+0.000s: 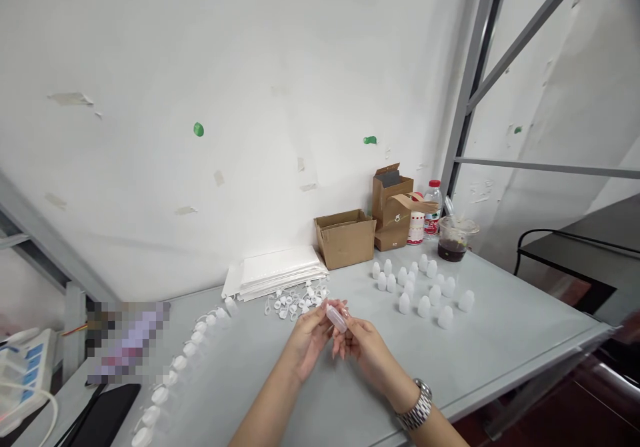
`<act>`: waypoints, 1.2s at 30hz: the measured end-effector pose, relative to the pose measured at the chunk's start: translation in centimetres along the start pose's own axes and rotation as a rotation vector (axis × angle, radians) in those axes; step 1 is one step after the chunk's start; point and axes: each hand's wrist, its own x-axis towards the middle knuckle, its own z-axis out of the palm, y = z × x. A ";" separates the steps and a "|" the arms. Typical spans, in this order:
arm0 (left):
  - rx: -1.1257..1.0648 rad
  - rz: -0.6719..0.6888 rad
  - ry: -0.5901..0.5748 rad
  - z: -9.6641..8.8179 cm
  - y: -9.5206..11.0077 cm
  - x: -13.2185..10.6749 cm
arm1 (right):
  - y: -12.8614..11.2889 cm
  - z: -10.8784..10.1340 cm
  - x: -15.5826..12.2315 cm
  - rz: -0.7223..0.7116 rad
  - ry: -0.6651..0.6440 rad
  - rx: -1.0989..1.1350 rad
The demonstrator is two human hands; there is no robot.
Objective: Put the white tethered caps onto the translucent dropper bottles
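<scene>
My left hand (309, 340) and my right hand (363, 343) meet above the grey table (500, 347), fingers pinched together on one small translucent white plastic bottle (336, 317). The bottle lies tilted between the fingertips of both hands. A metal watch (419, 407) sits on my right wrist. Just beyond my hands lies a heap of small white caps (295, 300). To the right, several capped white bottles (425, 290) stand upright in a loose group.
A curved row of white bottles (175, 367) runs along the table's left side. White flat packs (275, 270) lie by the wall, with an open cardboard box (345, 237), a taller box (393, 207), a water bottle (433, 207) and a cup of dark drink (454, 237). A black pad (105, 417) is at front left.
</scene>
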 end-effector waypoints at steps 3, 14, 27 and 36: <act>0.045 0.035 0.014 0.1 0.3 -0.1 | 0.0 0.1 -0.1 0.004 0.013 0.020; 0.000 0.030 -0.015 0.5 0.3 -0.2 | 0.0 -0.2 0.1 -0.040 0.020 0.051; -0.025 -0.012 0.066 -0.1 -0.5 0.1 | 1.0 -0.2 0.1 -0.230 0.203 -0.395; -0.028 -0.036 0.076 0.0 0.4 0.0 | 0.1 -0.1 0.1 -0.111 0.061 -0.201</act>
